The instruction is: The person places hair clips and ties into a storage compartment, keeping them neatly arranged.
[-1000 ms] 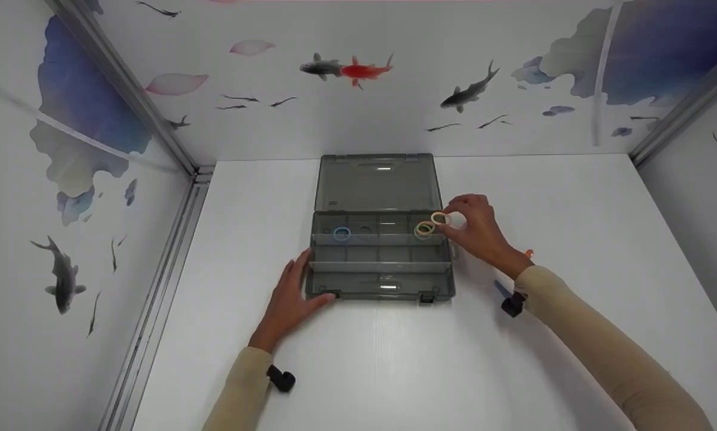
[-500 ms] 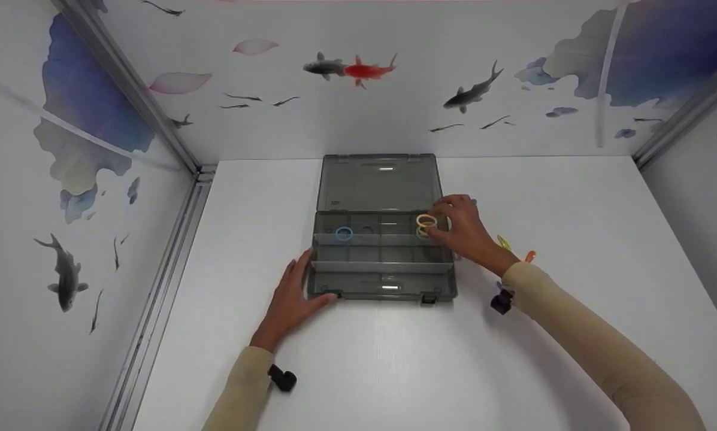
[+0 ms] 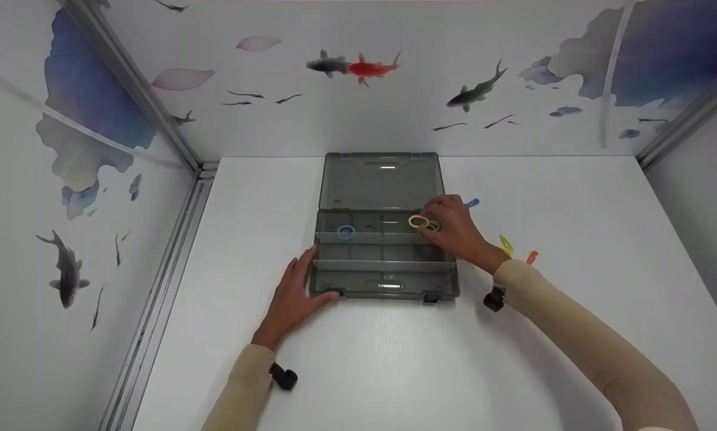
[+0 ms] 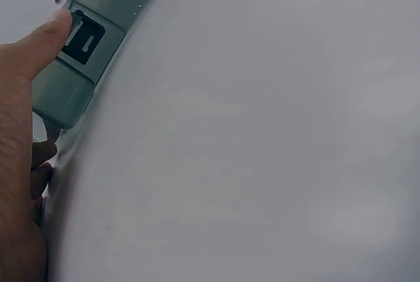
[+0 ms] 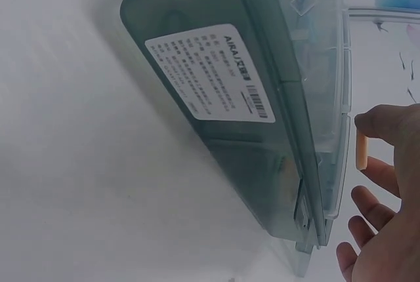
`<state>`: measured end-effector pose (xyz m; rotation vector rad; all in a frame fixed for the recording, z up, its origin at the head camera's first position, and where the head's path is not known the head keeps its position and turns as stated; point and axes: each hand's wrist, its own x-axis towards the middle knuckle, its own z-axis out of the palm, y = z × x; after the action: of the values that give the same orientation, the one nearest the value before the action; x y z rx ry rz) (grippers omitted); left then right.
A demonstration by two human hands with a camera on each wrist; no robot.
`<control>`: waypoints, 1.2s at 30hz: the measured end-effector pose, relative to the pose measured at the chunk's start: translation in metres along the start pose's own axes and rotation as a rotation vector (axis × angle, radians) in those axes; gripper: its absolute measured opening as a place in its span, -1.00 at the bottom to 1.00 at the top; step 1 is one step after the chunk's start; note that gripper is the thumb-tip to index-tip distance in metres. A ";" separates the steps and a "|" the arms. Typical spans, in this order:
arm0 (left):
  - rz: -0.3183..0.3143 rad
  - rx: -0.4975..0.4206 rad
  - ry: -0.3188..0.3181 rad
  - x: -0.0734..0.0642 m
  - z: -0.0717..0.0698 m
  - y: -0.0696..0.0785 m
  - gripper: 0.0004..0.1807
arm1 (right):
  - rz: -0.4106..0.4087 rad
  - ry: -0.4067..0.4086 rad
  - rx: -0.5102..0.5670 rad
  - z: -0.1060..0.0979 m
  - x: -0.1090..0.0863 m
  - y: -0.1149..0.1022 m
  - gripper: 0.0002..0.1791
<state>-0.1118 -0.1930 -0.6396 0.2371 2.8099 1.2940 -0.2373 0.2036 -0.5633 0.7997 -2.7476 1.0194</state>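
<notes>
A dark translucent compartment box (image 3: 388, 281) stands with its lid (image 3: 382, 179) tipped back. My left hand (image 3: 289, 308) rests against its front-left corner, fingers straight along the side. In the left wrist view, the thumb (image 4: 49, 39) touches the front beside the black latch (image 4: 84, 40). My right hand (image 3: 457, 227) is over the back-right compartment and pinches a cream ring (image 5: 361, 149) between thumb and forefinger. Another ring (image 3: 434, 225) shows just behind it, partly hidden by the fingers. A light-blue ring (image 3: 346, 232) sits in the back row at left.
Right of the box lie a blue piece (image 3: 472, 203), a yellow piece (image 3: 506, 244) and an orange piece (image 3: 532, 257), partly hidden by the right arm. Clear dividers (image 3: 388, 264) split the box. A printed wall (image 3: 262, 126) rises behind the white table (image 3: 382, 365).
My right hand has moved left over the box with the cream ring, uncovering the blue and yellow pieces on the table. The left hand has stayed at the corner.
</notes>
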 end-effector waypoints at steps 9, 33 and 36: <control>0.010 0.003 0.005 0.000 -0.001 0.001 0.26 | -0.030 -0.011 0.010 0.006 0.005 -0.004 -0.67; 0.024 0.012 0.006 0.000 0.000 0.000 0.26 | -0.062 -0.016 -0.002 0.017 0.013 -0.012 -0.66; 0.032 0.014 0.011 0.000 0.000 0.000 0.26 | -0.057 -0.018 -0.006 0.017 0.015 -0.012 -0.67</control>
<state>-0.1117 -0.1929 -0.6394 0.2771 2.8364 1.2867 -0.2426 0.1784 -0.5652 0.8856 -2.7244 0.9969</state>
